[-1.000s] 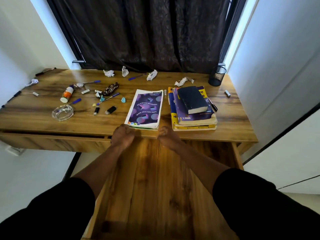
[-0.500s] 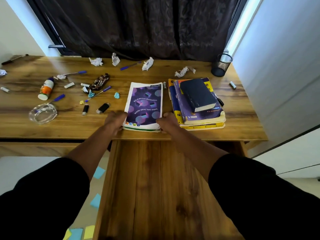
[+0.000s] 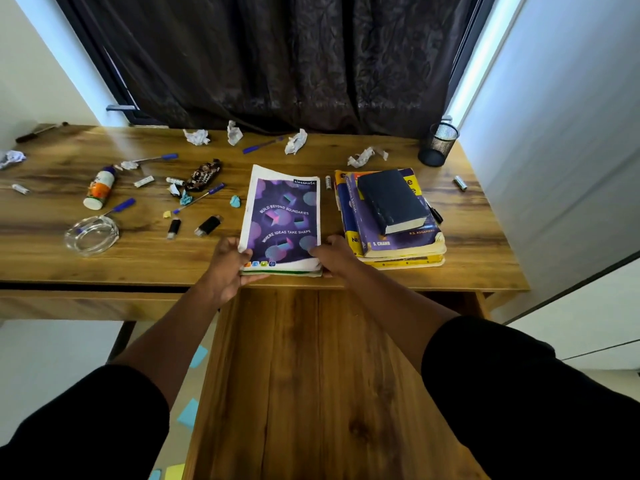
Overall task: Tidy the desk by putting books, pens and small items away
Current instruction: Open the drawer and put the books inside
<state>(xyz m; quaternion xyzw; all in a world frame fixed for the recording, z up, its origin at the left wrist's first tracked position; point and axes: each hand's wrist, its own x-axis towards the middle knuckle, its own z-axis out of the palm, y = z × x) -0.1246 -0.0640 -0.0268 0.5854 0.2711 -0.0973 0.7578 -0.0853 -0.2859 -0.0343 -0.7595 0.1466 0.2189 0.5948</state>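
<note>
Both hands grip the near end of a purple-covered soft notebook stack (image 3: 282, 220) lying at the front edge of a long wooden desk (image 3: 481, 251): the left hand (image 3: 227, 268) has its fingers curled under the near left corner with the thumb on the cover, and the right hand (image 3: 334, 258) has its fingers closed on the near right corner. Just beside, a pile of thick purple and yellow books (image 3: 391, 233) carries a dark blue hardback book (image 3: 391, 200) on top. A black mesh pen cup (image 3: 438, 143) stands at the far right corner; its contents cannot be seen. A clear glass ashtray (image 3: 91, 233) at the left holds the tip of a blue pen (image 3: 119, 206). Below the desk edge, an open wooden drawer (image 3: 311, 375) shows only its bare bottom. Crumpled white paper balls (image 3: 294, 142) lie along the far side
</note>
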